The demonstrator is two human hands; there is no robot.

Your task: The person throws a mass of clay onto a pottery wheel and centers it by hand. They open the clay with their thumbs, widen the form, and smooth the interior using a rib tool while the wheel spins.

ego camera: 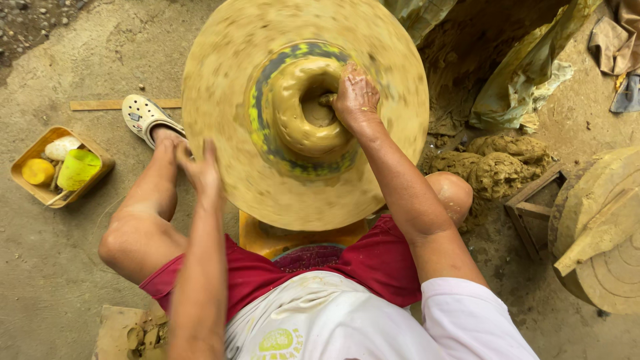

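White shirt (pixel 347 320), red shorts (pixel 380 263), pale clog (pixel 143 115)

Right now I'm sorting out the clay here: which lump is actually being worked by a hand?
The wet lump centred on the round wheel; the right hand presses into it. The rough clay heap on the ground lies untouched.

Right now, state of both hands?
Left hand: open, fingers spread, holding nothing, at the left edge of the spinning wheel.
Right hand: curled on the wet clay, fingers pressed into its hollow; not gripping it.
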